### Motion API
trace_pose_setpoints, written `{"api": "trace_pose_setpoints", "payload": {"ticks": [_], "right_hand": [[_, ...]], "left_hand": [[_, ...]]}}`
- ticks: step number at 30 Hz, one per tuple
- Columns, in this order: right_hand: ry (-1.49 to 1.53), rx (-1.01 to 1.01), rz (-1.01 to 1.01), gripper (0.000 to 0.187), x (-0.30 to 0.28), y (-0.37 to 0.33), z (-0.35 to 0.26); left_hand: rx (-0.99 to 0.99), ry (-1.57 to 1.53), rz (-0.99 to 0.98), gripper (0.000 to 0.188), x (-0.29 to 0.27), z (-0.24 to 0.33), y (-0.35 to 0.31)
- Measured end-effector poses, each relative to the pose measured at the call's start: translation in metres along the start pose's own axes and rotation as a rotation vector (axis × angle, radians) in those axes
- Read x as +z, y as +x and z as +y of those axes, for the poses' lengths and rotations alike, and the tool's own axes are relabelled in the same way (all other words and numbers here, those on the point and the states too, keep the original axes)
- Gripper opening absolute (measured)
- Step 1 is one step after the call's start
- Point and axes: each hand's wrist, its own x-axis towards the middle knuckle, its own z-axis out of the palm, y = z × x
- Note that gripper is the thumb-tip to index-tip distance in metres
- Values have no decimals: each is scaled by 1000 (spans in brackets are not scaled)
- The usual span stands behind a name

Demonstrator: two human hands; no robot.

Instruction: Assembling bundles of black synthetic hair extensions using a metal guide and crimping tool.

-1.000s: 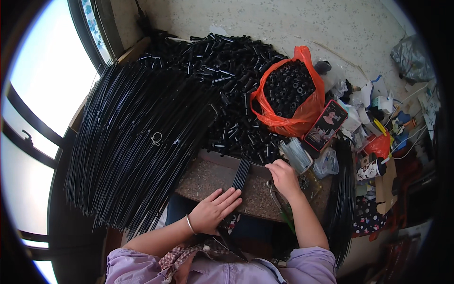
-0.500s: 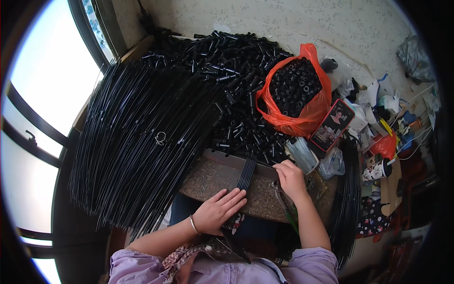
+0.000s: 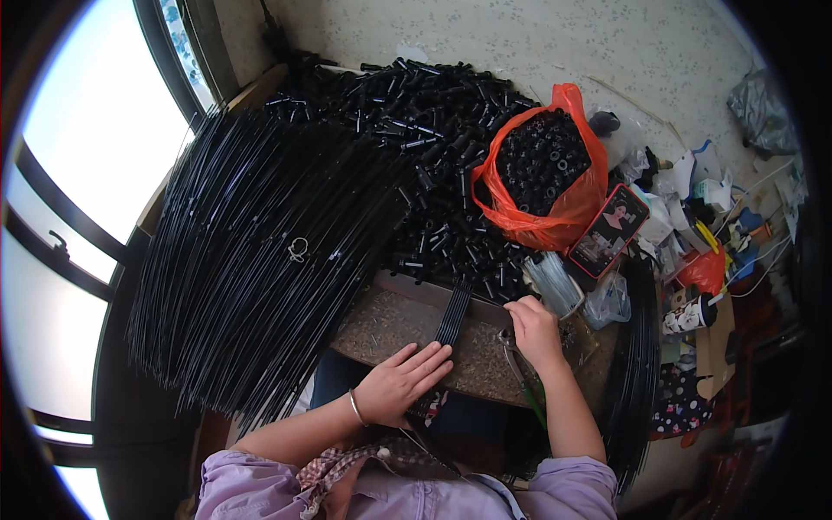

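Note:
My left hand lies flat, fingers spread, on the near end of a small bundle of thin black rods that rests across a worn brown work board. My right hand sits at the board's right edge with its fingers curled down; whether it grips anything is not visible. A pair of pliers with green handles lies on the board just below that hand. A bangle circles my left wrist.
A large fan of long black rods spreads to the left. Behind the board is a heap of short black tubes, with an orange bag of more at right. A phone, plastic bags and clutter fill the right side.
My left hand has slid forward onto the near end of the rod bundle. My right hand has shifted slightly right along the board's edge.

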Motion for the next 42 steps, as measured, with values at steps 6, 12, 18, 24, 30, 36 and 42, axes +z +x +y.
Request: {"api": "trace_pose_setpoints", "payload": {"ticks": [6, 12, 18, 24, 30, 36, 42], "right_hand": [[22, 3, 9, 9, -2, -2, 0], [14, 19, 5, 9, 0, -2, 0], [-141, -74, -71, 9, 6, 7, -15], [14, -58, -94, 12, 9, 12, -2], [-234, -165, -149, 14, 15, 24, -6], [-119, -63, -220, 16, 22, 31, -7], [-378, -319, -13, 12, 3, 29, -6]], "left_hand": [[5, 22, 20, 80, -1, 3, -1], [19, 19, 44, 78, 0, 1, -2], [15, 28, 32, 77, -2, 3, -2], [20, -1, 54, 81, 1, 1, -2], [19, -7, 16, 86, -2, 1, -2], [27, -16, 39, 100, 3, 0, -2], [14, 28, -4, 109, -4, 0, -5]]}}
